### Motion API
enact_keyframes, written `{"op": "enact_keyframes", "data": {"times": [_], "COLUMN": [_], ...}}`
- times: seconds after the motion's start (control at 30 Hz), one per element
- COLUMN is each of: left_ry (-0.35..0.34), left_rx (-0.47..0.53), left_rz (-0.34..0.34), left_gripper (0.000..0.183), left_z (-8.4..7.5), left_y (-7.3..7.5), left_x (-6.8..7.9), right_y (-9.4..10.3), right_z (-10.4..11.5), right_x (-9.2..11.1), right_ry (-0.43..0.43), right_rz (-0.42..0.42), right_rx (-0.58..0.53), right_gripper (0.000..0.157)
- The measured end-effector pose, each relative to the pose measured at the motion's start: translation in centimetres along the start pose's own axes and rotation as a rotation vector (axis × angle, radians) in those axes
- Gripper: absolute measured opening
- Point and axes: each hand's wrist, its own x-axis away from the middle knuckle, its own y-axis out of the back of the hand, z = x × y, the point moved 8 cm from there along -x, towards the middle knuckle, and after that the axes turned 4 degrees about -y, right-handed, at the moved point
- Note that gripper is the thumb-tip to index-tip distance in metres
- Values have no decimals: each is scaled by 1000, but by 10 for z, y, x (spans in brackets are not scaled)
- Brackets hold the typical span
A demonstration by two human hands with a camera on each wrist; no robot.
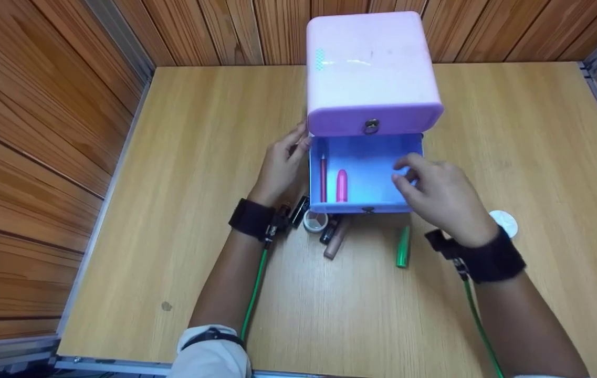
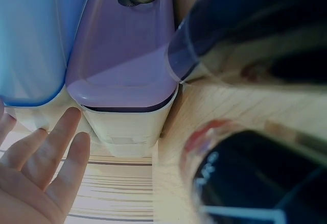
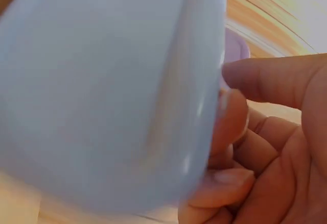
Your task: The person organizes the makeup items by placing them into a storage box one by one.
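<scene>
A pink drawer box (image 1: pixel 372 63) with a purple top drawer front (image 1: pixel 340 123) stands at the table's back. Its lower blue drawer (image 1: pixel 372 157) is pulled out and holds a red pencil (image 1: pixel 323 178) and a bright pink tube (image 1: pixel 342 185). My left hand (image 1: pixel 282 163) rests at the box's left side; in the left wrist view its fingers (image 2: pixel 56 142) are fairly straight. Over the drawer's right wall is my right hand (image 1: pixel 442 194), thumb and index finger apart, with nothing seen between them. The right wrist view has its fingers (image 3: pixel 227 119) right beside the blurred drawer wall.
Before the drawer lie a black tube (image 1: pixel 301 211), a round jar (image 1: pixel 315 221), a small black item (image 1: pixel 328 233) and a brownish tube (image 1: pixel 335 244). A green tube (image 1: pixel 403 247) lies further right. Beside the right wrist is a white disc (image 1: pixel 504 222). Wooden panels (image 1: pixel 230 31) border the table.
</scene>
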Motion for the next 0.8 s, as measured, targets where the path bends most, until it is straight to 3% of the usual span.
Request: {"op": "enact_keyframes", "data": {"times": [0.13, 0.33, 0.4, 0.5, 0.7, 0.8], "left_ry": [-2, -5, -7, -8, -23, -29], "left_rx": [-15, 14, 20, 15, 7, 1], "left_rz": [8, 9, 8, 8, 2, 4], "left_gripper": [50, 50, 50, 50, 49, 49], "left_z": [0, 2, 1, 1, 0, -1], "left_y": [-2, -5, -4, -3, 0, 1], "left_x": [0, 1, 1, 1, 0, 0], "right_y": [13, 34, 34, 19, -44, -64], "right_z": [-17, -36, -39, -46, -65, -71], "right_x": [26, 65, 75, 82, 79, 79], "right_ry": [2, 16, 28, 4, -99, -147], "right_rz": [-112, -368, -404, -324, 47, 167], "right_rx": [22, 20, 33, 62, 84, 85], "right_gripper": [21, 13, 10, 6, 14, 28]}}
